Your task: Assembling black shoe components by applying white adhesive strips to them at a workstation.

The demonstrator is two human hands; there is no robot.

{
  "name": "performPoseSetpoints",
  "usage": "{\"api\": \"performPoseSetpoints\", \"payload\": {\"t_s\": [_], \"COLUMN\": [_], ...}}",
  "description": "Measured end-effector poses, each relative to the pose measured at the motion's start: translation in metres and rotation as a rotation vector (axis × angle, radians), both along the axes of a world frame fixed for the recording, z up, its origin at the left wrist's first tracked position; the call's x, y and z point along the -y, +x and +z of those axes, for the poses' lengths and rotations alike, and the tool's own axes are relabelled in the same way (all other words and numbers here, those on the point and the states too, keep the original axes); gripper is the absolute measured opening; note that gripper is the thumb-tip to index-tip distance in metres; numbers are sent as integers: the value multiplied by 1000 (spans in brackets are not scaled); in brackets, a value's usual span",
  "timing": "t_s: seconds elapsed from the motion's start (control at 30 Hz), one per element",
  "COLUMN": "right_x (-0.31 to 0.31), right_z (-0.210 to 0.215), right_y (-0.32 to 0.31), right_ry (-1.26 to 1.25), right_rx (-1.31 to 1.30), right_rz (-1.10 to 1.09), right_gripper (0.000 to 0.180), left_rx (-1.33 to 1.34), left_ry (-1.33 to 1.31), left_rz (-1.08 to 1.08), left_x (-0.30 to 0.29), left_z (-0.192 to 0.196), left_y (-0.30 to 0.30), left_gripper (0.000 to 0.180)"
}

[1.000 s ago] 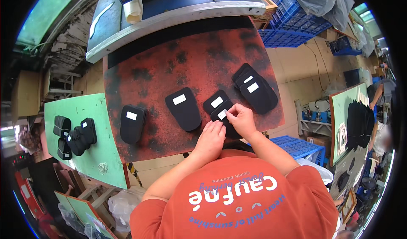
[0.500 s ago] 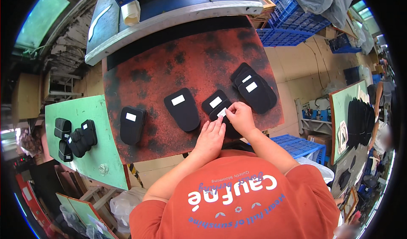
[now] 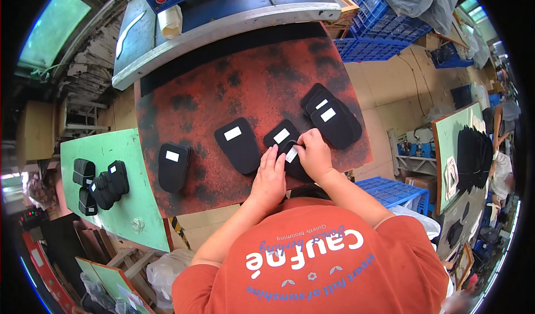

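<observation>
A black rounded pad with a white label (image 3: 291, 154) lies between my hands at the near right of the red table. My right hand (image 3: 315, 154) pinches its upper right edge beside the label with thumb and fingers. The pad's upper edge looks slightly curled. My left hand (image 3: 270, 178) lies with its fingers stretched out along the pad's left side, its fingertips near the label. Just beyond, touching the fingertips, is another black labelled pad (image 3: 276, 129). My hands partly cover the pad's lower part.
Black labelled pads lie left on the red table (image 3: 189, 113): one (image 3: 239, 152) close by, a stack (image 3: 174, 172) farther off. An overlapping pile (image 3: 337, 125) sits right. Beyond is a blue machine (image 3: 223, 13); more pads (image 3: 103, 188) rest on a green table (image 3: 146, 194).
My left fingers have slid left off the label and a little farther away. My right hand has shifted slightly up, and the pad's upper edge now looks curled.
</observation>
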State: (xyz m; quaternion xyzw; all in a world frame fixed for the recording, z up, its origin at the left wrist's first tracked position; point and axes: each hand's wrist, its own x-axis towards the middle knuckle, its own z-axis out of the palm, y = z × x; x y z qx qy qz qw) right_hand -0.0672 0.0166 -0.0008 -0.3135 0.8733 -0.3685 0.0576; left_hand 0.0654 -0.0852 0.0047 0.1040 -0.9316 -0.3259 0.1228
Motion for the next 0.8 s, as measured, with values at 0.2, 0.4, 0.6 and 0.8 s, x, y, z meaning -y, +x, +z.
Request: {"api": "performPoseSetpoints", "payload": {"t_s": [0.2,0.4,0.6,0.8], "right_x": [-12,-7,42,66], "right_z": [54,59,28,26], "right_y": [-15,-73,-44,-48], "right_ry": [109,76,73,489], "right_rx": [78,-283,-332,-123], "right_rz": [-34,-161,641,735], "right_gripper": [14,14,10,13], "left_rx": [128,129,168,202], "left_ry": [-139,-174,-209,-248], "left_rz": [-75,-85,-100,-108], "left_x": [2,2,1,-1], "left_z": [-8,-10,-6,-2], "left_y": [5,6,4,1], "left_gripper": [45,46,43,42]}}
